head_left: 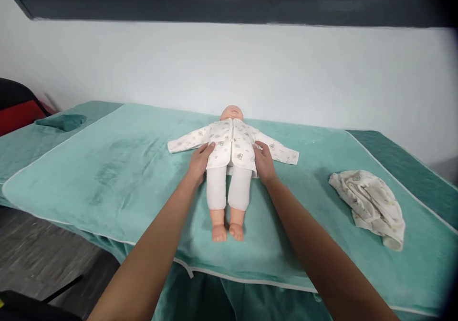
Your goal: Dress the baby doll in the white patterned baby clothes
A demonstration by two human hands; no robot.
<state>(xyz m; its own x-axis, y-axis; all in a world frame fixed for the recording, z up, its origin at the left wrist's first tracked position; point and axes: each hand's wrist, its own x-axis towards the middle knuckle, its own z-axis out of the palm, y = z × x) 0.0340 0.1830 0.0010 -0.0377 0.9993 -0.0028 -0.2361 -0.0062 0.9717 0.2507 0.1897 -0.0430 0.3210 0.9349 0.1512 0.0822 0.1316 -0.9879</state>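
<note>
A baby doll (233,112) lies on its back on a green plush cover, head toward the wall and bare feet toward me. It wears a white printed baby shirt (221,142) with the front panels meeting down the middle and both sleeves spread sideways. White pants (216,187) cover its legs to the shins. My left hand (201,161) grips the shirt at the doll's side on the left, thumb on the cloth. On the opposite side, my right hand (264,161) grips the shirt the same way. The fingertips beneath are partly hidden.
A crumpled white printed garment (368,204) lies on the cover (107,168) to the right. A small folded green cloth (62,121) is at the far left, near a red and black object (19,108). A white wall (229,68) stands behind the bed.
</note>
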